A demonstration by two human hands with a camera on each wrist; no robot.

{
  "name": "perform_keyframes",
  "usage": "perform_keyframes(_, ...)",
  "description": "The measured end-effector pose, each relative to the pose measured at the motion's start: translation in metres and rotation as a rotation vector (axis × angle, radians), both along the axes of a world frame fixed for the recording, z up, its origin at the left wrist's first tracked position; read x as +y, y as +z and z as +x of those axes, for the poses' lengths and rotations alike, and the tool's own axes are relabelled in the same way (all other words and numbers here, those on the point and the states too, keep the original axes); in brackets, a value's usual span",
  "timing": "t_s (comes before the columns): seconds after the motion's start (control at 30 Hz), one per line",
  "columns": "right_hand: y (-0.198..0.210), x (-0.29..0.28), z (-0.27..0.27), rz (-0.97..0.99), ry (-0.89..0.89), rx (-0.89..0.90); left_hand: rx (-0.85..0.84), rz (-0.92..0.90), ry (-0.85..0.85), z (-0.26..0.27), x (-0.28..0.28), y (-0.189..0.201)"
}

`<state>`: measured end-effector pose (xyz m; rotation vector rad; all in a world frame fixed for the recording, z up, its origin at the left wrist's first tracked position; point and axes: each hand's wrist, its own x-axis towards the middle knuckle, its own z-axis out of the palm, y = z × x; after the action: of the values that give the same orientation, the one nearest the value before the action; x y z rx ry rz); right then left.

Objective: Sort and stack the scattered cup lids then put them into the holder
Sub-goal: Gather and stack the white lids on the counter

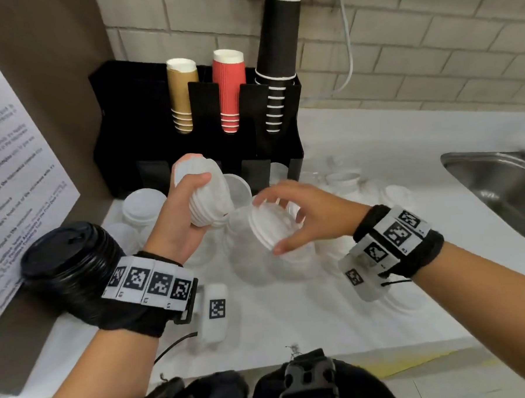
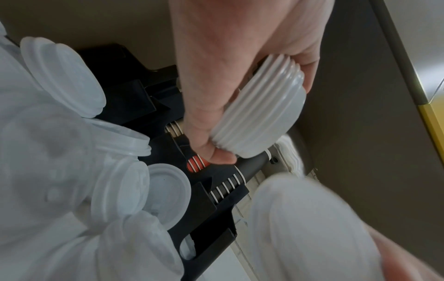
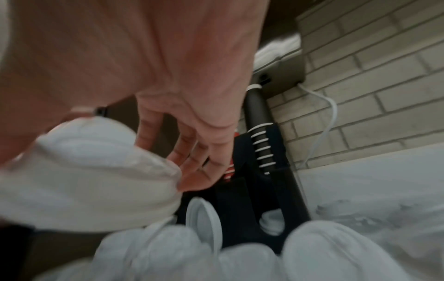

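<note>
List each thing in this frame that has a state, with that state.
Left hand: grips a nested white lid stack, held tilted.
Right hand: holds a second white stack.
Black lid stack: lying on its side.
Loose lids: scattered on the counter.
Holder: upright, three cup stacks in its slots.

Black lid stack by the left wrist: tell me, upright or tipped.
Tipped. The black lid stack lies on its side, top facing up-left, against the brown panel.

Break-room coffee station: cup holder [image 1: 147, 113] with paper cups [image 1: 229, 88], steel sink [image 1: 497, 180], tiled wall [image 1: 429, 38].
</note>
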<state>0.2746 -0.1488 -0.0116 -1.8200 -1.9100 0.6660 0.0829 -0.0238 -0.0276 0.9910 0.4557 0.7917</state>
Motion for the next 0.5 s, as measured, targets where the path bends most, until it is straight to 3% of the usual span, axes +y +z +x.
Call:
perform_keyframes(0.17,0.02,0.028,-0.015,0.262,-0.127,0.417,0.027,-0.013,-0.023,0.0,0.002,0.002)
perform_keyframes(0.5,0.011,0.056,-0.039,0.256,-0.012,0.538,0.035,-0.009,-0.035,0.0,0.005,0.002)
